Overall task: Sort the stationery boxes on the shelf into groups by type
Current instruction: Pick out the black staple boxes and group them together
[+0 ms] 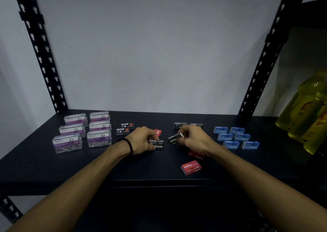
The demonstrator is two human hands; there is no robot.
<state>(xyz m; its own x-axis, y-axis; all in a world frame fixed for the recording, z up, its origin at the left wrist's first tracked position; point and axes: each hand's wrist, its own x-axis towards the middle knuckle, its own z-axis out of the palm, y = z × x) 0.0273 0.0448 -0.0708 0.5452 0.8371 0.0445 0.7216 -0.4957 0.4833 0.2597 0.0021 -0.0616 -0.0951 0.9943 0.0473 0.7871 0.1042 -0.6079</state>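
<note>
My left hand (143,139) grips a black staples box (158,144) lying on the dark shelf (70,169). My right hand (192,137) holds another black staples box (174,138), tilted just above the shelf. Two black boxes (124,129) lie behind my left hand, and two more (180,125) sit behind my right. A red staples box (158,132) peeks out between my hands. Another red box (191,167) lies near the front, and a third red one (195,154) is partly hidden under my right wrist.
Several clear paper clip boxes (85,131) stand grouped at the left. Several blue staples boxes (236,137) form a group at the right. Yellow bottles (307,114) stand at the far right. Black slotted uprights (40,51) frame the shelf.
</note>
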